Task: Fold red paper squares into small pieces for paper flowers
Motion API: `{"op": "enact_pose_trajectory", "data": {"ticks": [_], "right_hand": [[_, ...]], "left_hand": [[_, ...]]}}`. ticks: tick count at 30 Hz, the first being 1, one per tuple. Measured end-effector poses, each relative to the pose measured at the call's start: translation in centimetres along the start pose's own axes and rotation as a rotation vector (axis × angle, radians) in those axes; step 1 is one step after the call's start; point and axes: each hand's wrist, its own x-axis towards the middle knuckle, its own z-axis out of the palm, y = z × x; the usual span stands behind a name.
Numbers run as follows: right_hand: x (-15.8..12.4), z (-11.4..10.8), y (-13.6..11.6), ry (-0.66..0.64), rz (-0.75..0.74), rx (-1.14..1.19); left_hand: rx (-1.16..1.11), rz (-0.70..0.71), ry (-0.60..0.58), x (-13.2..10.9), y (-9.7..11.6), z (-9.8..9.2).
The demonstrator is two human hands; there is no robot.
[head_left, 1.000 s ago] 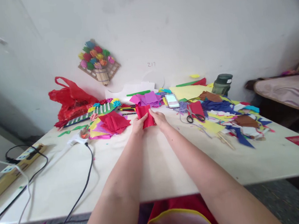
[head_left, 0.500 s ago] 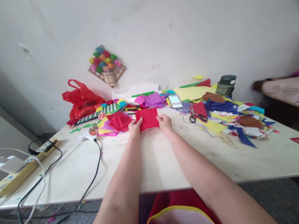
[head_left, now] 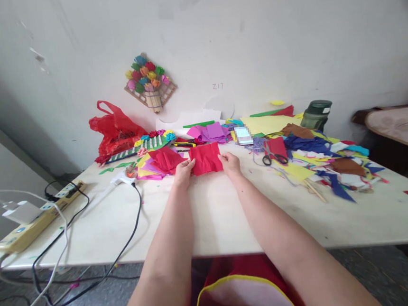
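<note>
1. The left hand (head_left: 184, 170) pinches the left edge of the red sheet (head_left: 206, 160); the right hand (head_left: 230, 164) grips its right edge.
2. The sheet spans between them over the middle of the tabletop (head_left: 224, 218); I cannot tell whether it touches the surface.
3. Uneven or hard pulling could tear or overstretch it, since it looks thin.
4. The left hand is just beside the paper pile (head_left: 165, 162); a careless sweep leftward could scatter those loose pieces.
5. The left forearm might snag the black cord (head_left: 139, 207) nearby, dragging the white tool (head_left: 120, 178).
6. The sheet is roughly rectangular, matt and lightly rippled, like crepe paper.
7. The pile has creased red, purple and yellow layers; to the right, the scissors (head_left: 273, 155) have rounded black handles.
</note>
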Motion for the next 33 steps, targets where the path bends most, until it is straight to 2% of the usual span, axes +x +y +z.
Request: {"op": "enact_pose_trajectory", "data": {"ticks": [5, 8, 16, 20, 26, 33], "right_hand": [[-0.11, 0.16, -0.09, -0.054, 0.071, 0.333], [-0.44, 0.19, -0.22, -0.124, 0.112, 0.431], [-0.58, -0.05, -0.15, -0.049, 0.086, 0.398], [-0.43, -0.04, 0.02, -0.053, 0.074, 0.376], [-0.46, 0.02, 0.02, -0.056, 0.069, 0.386], [0.06, 0.39, 0.6, -0.022, 0.073, 0.434]], "left_hand": [[0.017, -0.024, -0.081, -0.22, 0.24, -0.06], [0.035, -0.036, -0.131, -0.31, 0.29, -0.12], [0.043, -0.045, -0.116, 0.15, -0.17, -0.55], [0.046, -0.053, -0.114, 0.09, -0.1, -0.45], [0.046, 0.064, -0.084, 0.02, 0.03, -0.37], [0.092, 0.075, -0.077, 0.24, 0.14, -0.46]]}}
